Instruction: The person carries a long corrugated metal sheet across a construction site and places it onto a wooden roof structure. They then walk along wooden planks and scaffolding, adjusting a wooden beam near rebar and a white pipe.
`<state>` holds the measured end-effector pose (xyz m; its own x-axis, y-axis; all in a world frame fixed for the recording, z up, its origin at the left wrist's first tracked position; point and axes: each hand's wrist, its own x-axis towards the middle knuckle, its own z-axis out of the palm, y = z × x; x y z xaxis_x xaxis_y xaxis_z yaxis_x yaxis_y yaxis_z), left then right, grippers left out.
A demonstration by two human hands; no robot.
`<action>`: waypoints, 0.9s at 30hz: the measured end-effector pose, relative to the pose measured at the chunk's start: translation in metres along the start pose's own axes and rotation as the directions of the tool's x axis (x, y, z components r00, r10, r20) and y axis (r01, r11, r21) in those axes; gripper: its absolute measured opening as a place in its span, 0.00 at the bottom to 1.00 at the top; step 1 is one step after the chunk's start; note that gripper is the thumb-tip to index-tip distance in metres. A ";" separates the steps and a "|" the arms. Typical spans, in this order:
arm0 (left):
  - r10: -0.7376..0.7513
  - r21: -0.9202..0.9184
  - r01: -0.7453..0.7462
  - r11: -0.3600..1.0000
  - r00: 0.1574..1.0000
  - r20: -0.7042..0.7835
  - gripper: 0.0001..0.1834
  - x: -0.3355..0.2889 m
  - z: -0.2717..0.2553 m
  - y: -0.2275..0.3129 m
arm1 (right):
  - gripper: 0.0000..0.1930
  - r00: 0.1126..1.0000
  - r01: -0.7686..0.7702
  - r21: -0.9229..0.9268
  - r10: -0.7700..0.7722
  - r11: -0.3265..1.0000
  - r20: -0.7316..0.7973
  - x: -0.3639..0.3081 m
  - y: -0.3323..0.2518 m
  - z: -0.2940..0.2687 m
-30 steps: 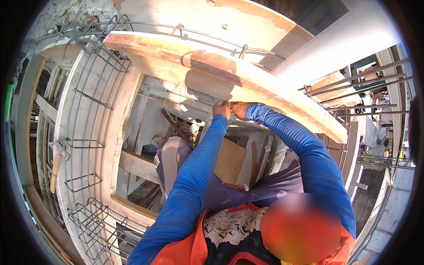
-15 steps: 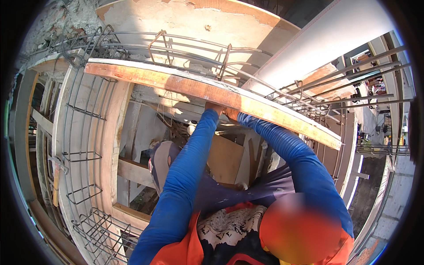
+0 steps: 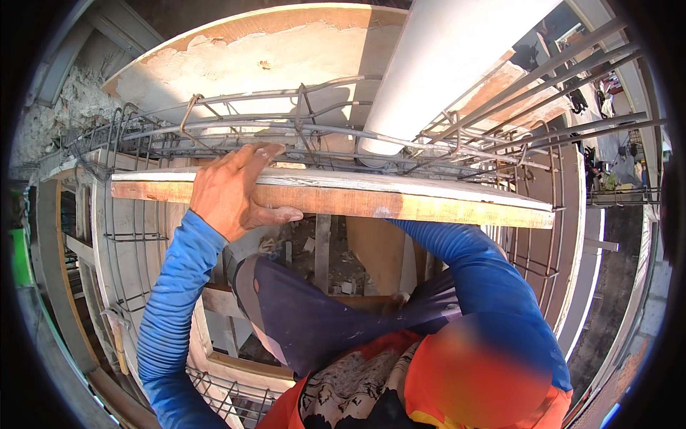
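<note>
A long wooden plank (image 3: 371, 204) with a pale, paint-smeared top face lies crosswise in front of me. My left hand (image 3: 232, 189) grips it left of its middle, fingers over the top and thumb along the near side. My right hand is hidden under the plank; only its blue-sleeved forearm (image 3: 464, 261) shows, running up to the near edge. What that hand touches cannot be seen. Just beyond the plank runs a cage of steel reinforcing bars (image 3: 304, 125).
A thick white pipe (image 3: 446, 64) rises behind the plank beside a plastered board (image 3: 264, 53). Loose rebar ends (image 3: 572, 89) stick out at the right. Wooden formwork with rebar stands at the left. Below me opens a gap with rubble (image 3: 346, 275) and boards.
My left hand has come out from beneath the plank and now grips it further left. The plank sits more level in view. My right hand has gone out of sight under it.
</note>
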<state>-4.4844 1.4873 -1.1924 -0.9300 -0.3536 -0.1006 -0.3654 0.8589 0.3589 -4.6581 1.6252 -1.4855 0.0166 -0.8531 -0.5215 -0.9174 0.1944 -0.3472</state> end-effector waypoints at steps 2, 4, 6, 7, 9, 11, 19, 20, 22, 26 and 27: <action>0.127 0.231 -0.101 0.968 0.987 -0.100 0.41 -0.008 0.024 -0.005 | 0.23 1.000 -0.016 0.027 0.016 1.000 -0.009 -0.002 -0.001 0.005; 0.198 0.367 -0.133 0.921 0.969 -0.146 0.42 -0.012 0.034 -0.007 | 0.22 0.999 -0.022 0.052 0.024 0.998 -0.023 -0.001 -0.005 0.005; 0.184 0.391 -0.101 0.915 0.966 -0.182 0.41 -0.012 0.039 -0.005 | 0.22 0.999 -0.033 0.069 0.036 0.997 -0.032 -0.003 -0.006 0.005; 0.181 0.414 -0.094 0.906 0.967 -0.177 0.40 -0.010 0.040 -0.006 | 0.22 0.998 -0.038 0.081 0.041 0.996 -0.039 -0.003 -0.007 0.004; 0.175 0.457 -0.081 0.886 0.970 -0.167 0.39 -0.007 0.040 -0.010 | 0.21 0.998 -0.048 0.100 0.053 0.994 -0.046 -0.001 -0.008 0.003; 0.194 0.476 -0.076 0.876 0.960 -0.204 0.39 -0.005 0.041 -0.014 | 0.21 0.996 -0.058 0.123 0.066 0.991 -0.064 -0.002 -0.008 0.003; 0.226 0.448 -0.094 0.889 0.941 -0.251 0.38 0.024 0.029 -0.025 | 0.19 0.923 -0.203 0.366 0.303 0.908 -0.239 -0.007 -0.020 0.023; 0.210 0.449 -0.089 0.889 0.951 -0.227 0.38 0.026 0.028 -0.025 | 0.15 0.881 -0.235 0.441 0.382 0.866 -0.280 -0.002 -0.023 0.035; 0.179 0.463 -0.071 0.884 0.965 -0.193 0.38 0.033 0.026 -0.028 | 0.14 0.786 -0.230 0.539 0.481 0.810 -0.388 -0.004 -0.041 0.039; 0.212 0.434 -0.091 0.896 0.948 -0.238 0.35 0.032 0.028 -0.037 | 0.16 0.621 -0.089 0.765 0.636 0.638 -0.458 0.001 -0.067 0.039; 0.211 0.445 -0.087 0.891 0.948 -0.239 0.36 0.031 0.029 -0.038 | 0.17 0.599 -0.016 0.815 0.658 0.579 -0.456 0.007 -0.065 0.048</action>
<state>-4.5002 1.4548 -1.2362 -0.9489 -0.2421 0.2022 -0.2632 0.9611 -0.0843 -4.5788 1.6299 -1.5041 -0.7753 -0.6037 -0.1854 -0.2079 0.5212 -0.8277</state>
